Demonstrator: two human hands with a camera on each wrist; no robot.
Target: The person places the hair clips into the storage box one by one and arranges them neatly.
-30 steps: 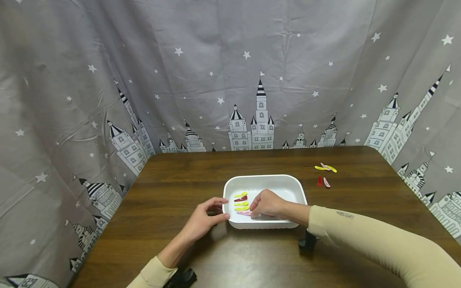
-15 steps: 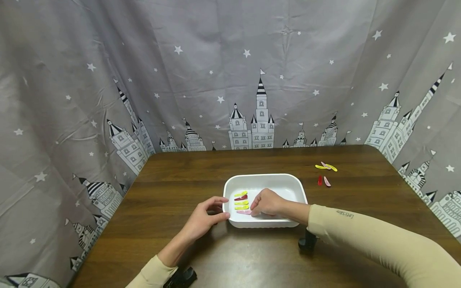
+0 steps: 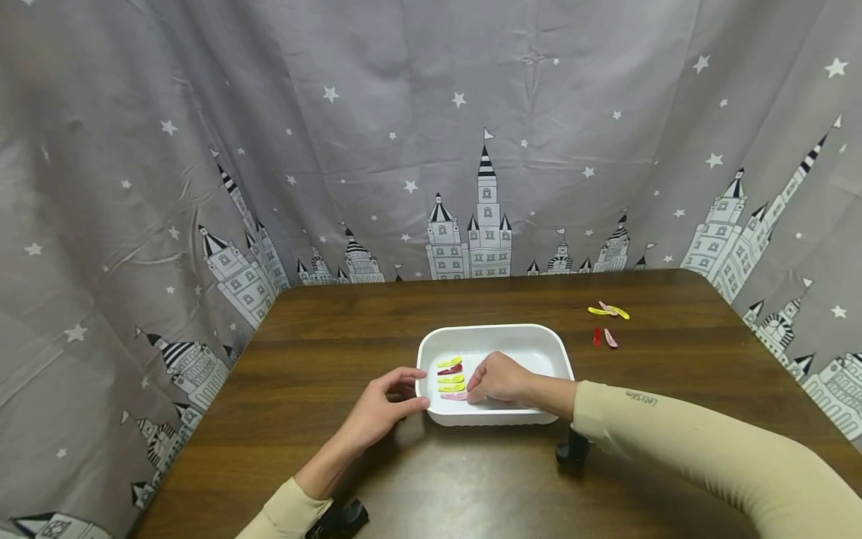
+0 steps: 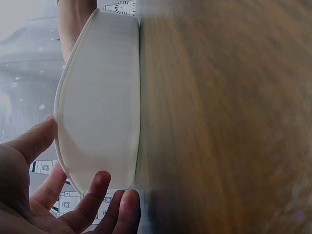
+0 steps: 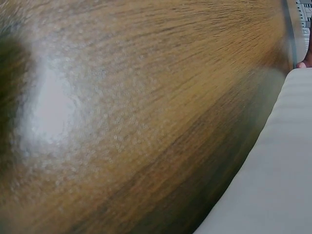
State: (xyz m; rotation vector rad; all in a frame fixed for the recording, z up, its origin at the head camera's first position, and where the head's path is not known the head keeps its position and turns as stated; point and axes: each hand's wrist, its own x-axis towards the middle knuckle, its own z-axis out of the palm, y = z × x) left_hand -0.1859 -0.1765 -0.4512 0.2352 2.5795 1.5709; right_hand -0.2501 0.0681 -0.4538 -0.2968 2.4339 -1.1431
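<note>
A white tray (image 3: 498, 419) stands on the wooden table. Inside its left part, snap hair clips lie in a column: a yellow clip (image 3: 450, 361) at the far end, a red clip (image 3: 450, 370), two more yellow clips, and a pink clip (image 3: 453, 397) nearest the front. My right hand (image 3: 500, 376) reaches into the tray and pinches the right end of the pink clip, its fingertips partly hidden. At the tray's left end my left hand (image 3: 384, 408) rests thumb and forefinger on the rim, the other fingers loosely extended beside the outer wall (image 4: 97, 97).
Right of the tray, a red clip (image 3: 596, 337) and a pink clip (image 3: 610, 338) lie on the table (image 3: 337, 322). Behind them is a small pile of yellow and pink clips (image 3: 609, 310). A grey castle-print curtain (image 3: 377, 135) hangs beyond the table's far edge.
The pink clip at my right fingertips has shifted very slightly left in the tray. My left hand stays at the rim, and the other clips keep their places.
</note>
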